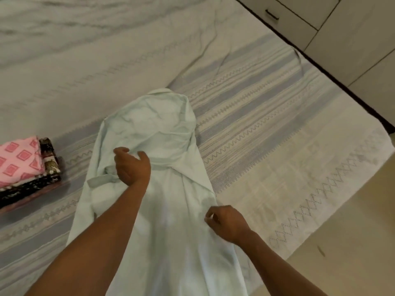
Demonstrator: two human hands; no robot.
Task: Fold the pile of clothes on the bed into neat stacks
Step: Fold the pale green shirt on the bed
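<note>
A pale mint-green garment point(162, 129) with a collar and a waist tie lies lengthwise on the bed point(267, 116), its sides folded inward. My left hand point(131, 165) hovers over its waist with fingers loosely curled, holding nothing. My right hand point(226, 223) is at the garment's right edge lower down, its fingertips at the cloth; whether they pinch the cloth is unclear. A stack of folded clothes point(23, 167) sits at the left, a pink patterned piece on top of dark printed ones.
The bed is covered by a striped grey and white sheet with zigzag bands. Its right edge point(342, 189) drops to a beige floor. White cupboard doors point(352, 28) stand at the far right.
</note>
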